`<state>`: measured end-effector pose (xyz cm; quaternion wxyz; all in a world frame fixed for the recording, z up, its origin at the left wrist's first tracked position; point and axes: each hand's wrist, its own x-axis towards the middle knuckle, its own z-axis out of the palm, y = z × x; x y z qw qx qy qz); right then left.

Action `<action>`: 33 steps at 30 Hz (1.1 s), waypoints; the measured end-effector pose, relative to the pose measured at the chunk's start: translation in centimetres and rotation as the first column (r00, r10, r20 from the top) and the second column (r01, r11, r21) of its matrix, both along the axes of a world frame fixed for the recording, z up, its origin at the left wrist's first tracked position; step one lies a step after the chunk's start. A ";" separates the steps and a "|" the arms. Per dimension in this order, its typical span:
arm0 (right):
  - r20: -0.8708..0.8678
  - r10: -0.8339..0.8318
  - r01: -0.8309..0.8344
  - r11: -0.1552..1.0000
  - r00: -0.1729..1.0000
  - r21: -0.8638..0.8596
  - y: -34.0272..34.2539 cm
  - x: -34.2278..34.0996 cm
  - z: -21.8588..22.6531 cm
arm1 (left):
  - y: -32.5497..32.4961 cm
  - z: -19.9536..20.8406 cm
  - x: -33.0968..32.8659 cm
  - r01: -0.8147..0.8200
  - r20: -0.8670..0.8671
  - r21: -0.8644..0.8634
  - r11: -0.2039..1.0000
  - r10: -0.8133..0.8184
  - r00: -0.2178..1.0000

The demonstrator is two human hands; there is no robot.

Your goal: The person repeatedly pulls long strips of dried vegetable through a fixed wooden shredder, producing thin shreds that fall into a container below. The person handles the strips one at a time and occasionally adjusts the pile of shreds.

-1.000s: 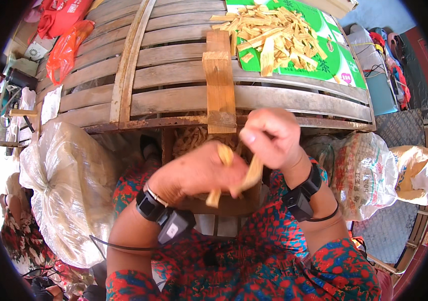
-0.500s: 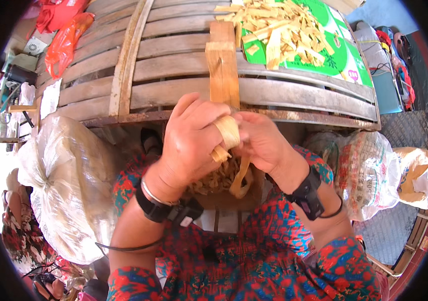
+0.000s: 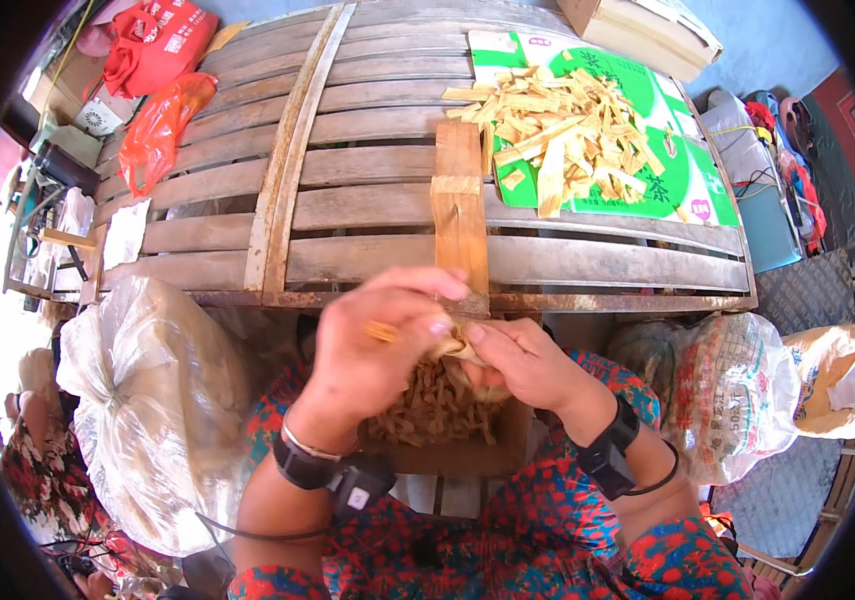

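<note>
A pale yellow, flat strip [image 3: 455, 348] is bunched between my hands, in front of the slatted table's near edge. My left hand [image 3: 352, 350] is closed on it, fingers bent and a little blurred; a short yellow stub [image 3: 380, 331] sticks out between them. My right hand [image 3: 532, 370] pinches the strip with thumb and fingers from the other side. Just beyond them, a wooden bar [image 3: 460, 235] with a raised block lies across the slats and reaches the table edge. Under my hands, a brown box [image 3: 467, 460] holds many small curled brownish pieces [image 3: 437, 405].
On the slatted table [image 3: 367, 205], a green printed cardboard sheet [image 3: 682, 185] carries a heap of yellow strips [image 3: 587, 135]. Red bags [image 3: 162, 130] lie far left. Full plastic sacks stand left [image 3: 152, 420] and right [image 3: 727, 385] of my legs. A carton [image 3: 642, 35] sits at the back.
The strip was wound round my left fingers with a loose end hanging; now it is bunched between both hands. The view has shifted, so the table sits lower in it.
</note>
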<state>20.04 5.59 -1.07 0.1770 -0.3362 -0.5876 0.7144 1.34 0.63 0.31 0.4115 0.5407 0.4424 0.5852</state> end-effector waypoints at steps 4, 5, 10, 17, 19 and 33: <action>-0.166 0.041 -0.103 0.916 0.985 -0.388 0.5 0.6 0.9 | -0.2 0.7 -1.2 -0.062 0.162 -0.102 0.993 0.078 0.984; -0.152 0.005 -0.067 0.911 0.988 -0.407 0.5 0.4 1.0 | -0.1 0.6 -1.3 0.001 0.183 -0.234 0.972 0.043 0.982; -0.030 0.047 -0.055 0.934 0.998 -0.352 0.5 -0.3 1.1 | -0.1 -0.2 -0.4 0.236 0.384 -0.465 0.853 -0.046 0.922; 0.077 -0.317 0.298 0.935 0.945 0.191 2.8 0.4 -0.7 | 0.7 -1.7 -0.4 -0.055 0.208 -0.491 0.870 0.178 0.962; 0.142 -0.395 0.288 0.833 0.908 0.473 3.9 -0.3 -1.8 | 2.0 -2.8 -0.3 -0.133 0.103 -0.512 0.848 0.214 0.971; -0.091 0.016 0.078 0.383 0.996 0.921 1.8 -1.6 0.1 | 0.3 -2.1 2.5 0.141 0.397 -0.644 0.752 0.170 0.902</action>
